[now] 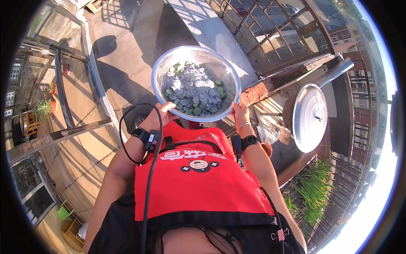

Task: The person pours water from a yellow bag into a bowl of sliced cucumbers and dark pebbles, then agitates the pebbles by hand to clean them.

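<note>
A round stainless steel basin (pixel 235 76) is held out in front of me at chest height. In it lie many green slices (pixel 196 111), which look like cucumber, under a clumped heap of pale grey-white powder (pixel 193 81). My left hand (pixel 164 114) grips the rim at the lower left, thumb on top. At the lower right, my right hand (pixel 240 113) holds the same rim, its fingers partly hidden beneath. Both wrists wear black straps with small devices, and a black cable loops by the left one. A red apron (pixel 203 190) covers my front.
A round metal lid (pixel 309 117) lies at the right, near a metal pipe (pixel 337 72). Rusty railings (pixel 269 28) and a brick (pixel 253 93) are beyond the basin. Green plants (pixel 312 190) grow lower right. Glazed frames (pixel 60 89) line the left side.
</note>
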### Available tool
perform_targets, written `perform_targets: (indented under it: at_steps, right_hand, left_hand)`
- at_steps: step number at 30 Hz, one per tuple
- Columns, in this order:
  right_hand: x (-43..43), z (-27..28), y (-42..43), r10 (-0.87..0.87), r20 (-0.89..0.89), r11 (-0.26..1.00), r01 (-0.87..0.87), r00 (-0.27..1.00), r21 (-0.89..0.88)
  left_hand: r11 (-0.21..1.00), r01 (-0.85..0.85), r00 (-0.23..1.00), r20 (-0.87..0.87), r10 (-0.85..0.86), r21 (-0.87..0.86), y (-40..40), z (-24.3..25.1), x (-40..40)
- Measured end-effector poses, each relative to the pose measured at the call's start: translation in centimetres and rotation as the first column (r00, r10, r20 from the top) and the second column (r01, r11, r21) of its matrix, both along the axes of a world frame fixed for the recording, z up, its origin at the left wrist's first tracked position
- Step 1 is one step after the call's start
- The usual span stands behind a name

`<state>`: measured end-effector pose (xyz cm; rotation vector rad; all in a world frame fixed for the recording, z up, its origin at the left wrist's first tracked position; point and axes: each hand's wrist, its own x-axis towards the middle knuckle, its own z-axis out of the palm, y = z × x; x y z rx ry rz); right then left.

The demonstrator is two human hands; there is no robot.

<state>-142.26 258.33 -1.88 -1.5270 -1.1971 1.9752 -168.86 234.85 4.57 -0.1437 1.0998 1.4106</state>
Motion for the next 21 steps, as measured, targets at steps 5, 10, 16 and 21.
perform_targets:
  at_steps: [5,10,16,21]
  right_hand:
    - [-1.1,0.8,0.2,-0.109,0.050,0.994,0.110,0.993,-0.006]
    - [-0.7,-0.3,0.2,-0.222,0.579,0.906,-0.053,0.785,0.420]
    - [-8.2,1.6,-0.6,-0.083,0.546,0.901,-0.171,0.834,0.399]
    - [-10.1,-2.8,0.7,0.072,0.803,0.965,-0.245,0.592,0.094]
  left_hand:
    - [0.984,0.176,0.983,-0.059,-0.176,0.000,4.6,-0.8,-3.9]
    - [0.946,0.324,0.946,-0.029,-0.323,0.026,9.3,-0.3,-5.5]
    - [0.863,0.504,0.844,-0.193,-0.501,-0.038,11.0,0.6,-7.0]
    - [0.811,0.585,0.808,-0.088,-0.583,-0.007,9.2,0.2,-7.4]
